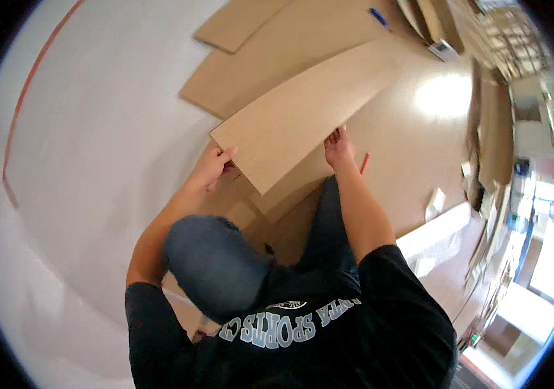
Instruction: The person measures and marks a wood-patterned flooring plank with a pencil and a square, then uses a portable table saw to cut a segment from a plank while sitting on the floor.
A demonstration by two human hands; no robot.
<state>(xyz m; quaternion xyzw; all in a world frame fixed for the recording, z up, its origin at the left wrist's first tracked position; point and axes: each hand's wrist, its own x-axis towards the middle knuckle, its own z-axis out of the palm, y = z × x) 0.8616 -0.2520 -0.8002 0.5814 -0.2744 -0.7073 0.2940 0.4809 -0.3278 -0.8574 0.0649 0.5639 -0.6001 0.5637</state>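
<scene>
A long tan board (303,107), which looks like cardboard or fibreboard, is held tilted in front of my knees. My left hand (212,167) grips its near left end, thumb on top and fingers underneath. Under the long right edge, my right hand (339,148) holds the board with its fingers partly hidden below. Beneath it lies a larger tan board (251,74), with a smaller tan piece (238,26) on top at the far left. Another flat piece (283,194) shows under the held board near my legs.
A red pencil (365,162) lies right of my right hand, and a blue pen (379,18) at the far side. White strips (436,230) and brown cardboard (494,129) lie along the right. A red line (23,97) runs down the pale surface at left.
</scene>
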